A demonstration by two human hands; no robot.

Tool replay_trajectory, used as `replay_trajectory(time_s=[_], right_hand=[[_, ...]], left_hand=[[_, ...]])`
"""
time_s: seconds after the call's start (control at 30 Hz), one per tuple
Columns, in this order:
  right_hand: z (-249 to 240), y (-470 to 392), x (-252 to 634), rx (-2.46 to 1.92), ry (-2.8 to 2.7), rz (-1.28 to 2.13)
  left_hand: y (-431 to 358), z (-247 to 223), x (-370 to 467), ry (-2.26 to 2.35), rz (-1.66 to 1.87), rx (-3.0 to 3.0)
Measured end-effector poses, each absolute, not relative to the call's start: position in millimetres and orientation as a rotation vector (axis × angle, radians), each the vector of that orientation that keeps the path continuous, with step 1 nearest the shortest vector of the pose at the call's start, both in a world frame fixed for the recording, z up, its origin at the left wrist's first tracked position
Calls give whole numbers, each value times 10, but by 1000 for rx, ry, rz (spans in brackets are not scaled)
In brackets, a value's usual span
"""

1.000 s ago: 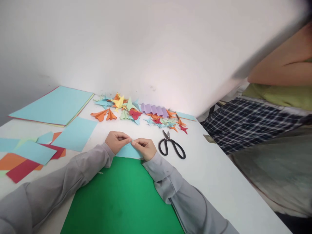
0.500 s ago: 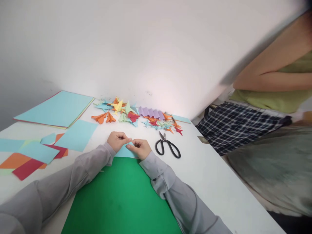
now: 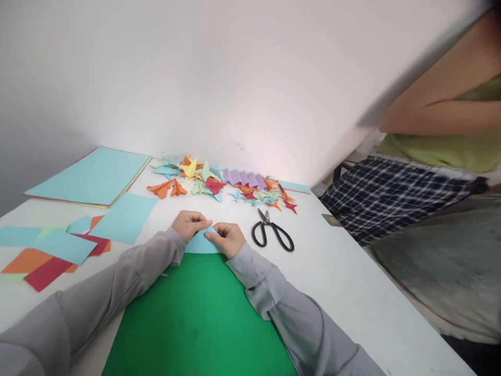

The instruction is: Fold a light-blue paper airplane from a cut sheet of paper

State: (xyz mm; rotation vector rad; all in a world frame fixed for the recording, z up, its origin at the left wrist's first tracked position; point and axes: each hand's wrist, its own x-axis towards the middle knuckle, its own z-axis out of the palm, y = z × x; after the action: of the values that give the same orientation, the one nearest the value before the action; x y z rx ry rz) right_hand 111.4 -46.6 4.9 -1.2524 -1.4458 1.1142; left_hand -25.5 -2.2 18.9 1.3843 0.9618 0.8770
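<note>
A small light blue sheet of paper (image 3: 201,244) is between my two hands, at the far end of a large green sheet (image 3: 203,313). My left hand (image 3: 190,225) pinches its upper edge with thumb and forefinger. On the other side, my right hand (image 3: 227,239) grips the same paper, thumb on top and fingers curled behind. The upper corners of the paper are folded or bent in at the fingertips; the exact fold is partly hidden by my fingers. Black-handled scissors (image 3: 273,230) lie to the right of my right hand, blades slightly apart.
Folded paper shapes (image 3: 190,169) in several colours lie along the wall, with a pleated purple strip (image 3: 245,179) among them. At left are a stack of large sheets (image 3: 90,175) and loose coloured pieces (image 3: 49,272). Another person's arm (image 3: 438,112) is at the right, beyond the table edge.
The view has shifted slightly, so the scissors and table sit a little further right. Both hands keep their hold on the blue paper, with only small finger movement.
</note>
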Motion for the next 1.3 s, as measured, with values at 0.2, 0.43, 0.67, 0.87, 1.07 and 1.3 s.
replay_trajectory(time_s=[0.2, 0.43, 0.67, 0.87, 1.07, 1.3], right_hand=[[34, -462, 1133, -1267, -1470, 1074], [50, -437, 1156, -1254, -1348, 1220], [22, -422, 1147, -1288, -1238, 1333], [30, -417, 1149, -1259, -1198, 1290], [80, -415, 1160, -1248, -1038, 1402], [94, -431, 1152, -1283, -991, 1341]], left_hand=[[-32, 200, -251, 882, 897, 1440], [27, 164, -281, 965, 918, 1367], [24, 186, -243, 1037, 1000, 1422], [26, 192, -209, 1020, 998, 1431], [44, 203, -249, 954, 954, 1358], [42, 181, -253, 983, 1059, 1471]])
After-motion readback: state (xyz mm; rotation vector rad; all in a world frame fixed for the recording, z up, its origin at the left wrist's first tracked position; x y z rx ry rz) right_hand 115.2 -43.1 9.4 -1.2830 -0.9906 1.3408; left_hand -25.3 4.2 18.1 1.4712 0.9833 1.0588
